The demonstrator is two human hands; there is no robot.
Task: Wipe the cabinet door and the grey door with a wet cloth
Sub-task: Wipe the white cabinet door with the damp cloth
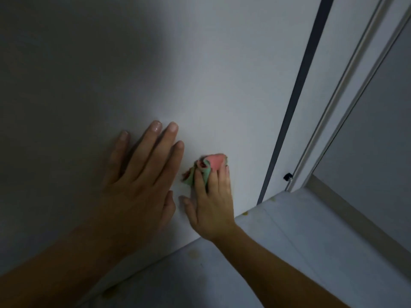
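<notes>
Head view: right hand fingers around bunched cloth on grey door, left hand flat beside (fingers spread).

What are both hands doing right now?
Left hand: open, flat on the door, holding nothing.
Right hand: presses the cloth to the door under its fingers.

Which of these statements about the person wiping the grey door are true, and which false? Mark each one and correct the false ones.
1. The right hand presses a bunched cloth against the grey door. True.
2. The left hand holds a spray bottle. False: it lies flat and empty on the door.
3. The cloth is plain blue. False: it is pink and green.
4. The two hands are side by side, low on the door near the floor. True.
</notes>
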